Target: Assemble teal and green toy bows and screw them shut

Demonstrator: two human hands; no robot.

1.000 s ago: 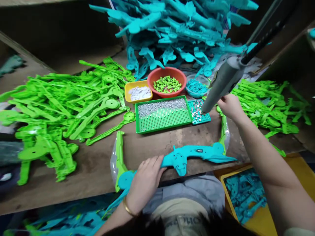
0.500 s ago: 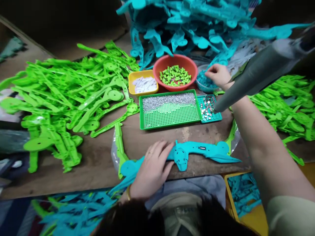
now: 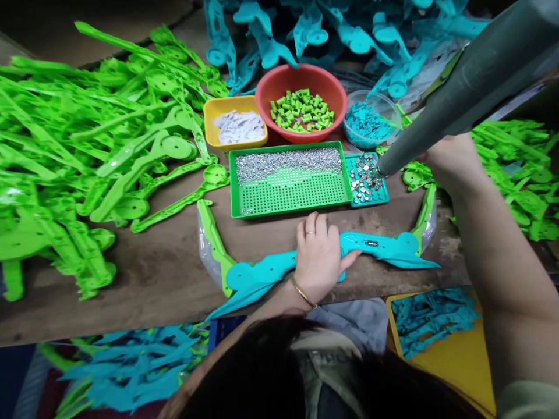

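Observation:
My left hand [image 3: 320, 256] lies over the middle of a long teal plastic toy part [image 3: 384, 247] at the table's near edge, fingers curled down on it. My right hand [image 3: 449, 160] is wrapped round a grey hanging power tool [image 3: 445, 93]. The tool's tip hovers just right of a small teal tray of metal discs [image 3: 365, 185]. Beside it stands a green tray of small screws [image 3: 289, 180].
A red bowl of green pieces [image 3: 301, 103], a yellow tub of white bits [image 3: 233, 123] and a clear bowl of teal bits [image 3: 369, 119] stand behind the trays. Green parts [image 3: 87, 151] are heaped left and right, teal parts [image 3: 340, 29] at the back. A yellow bin [image 3: 437, 343] sits lower right.
My right hand left the clear bowl and now grips the grey tool near the disc tray. My left hand slid right onto the middle of the teal part. The camera moved closer.

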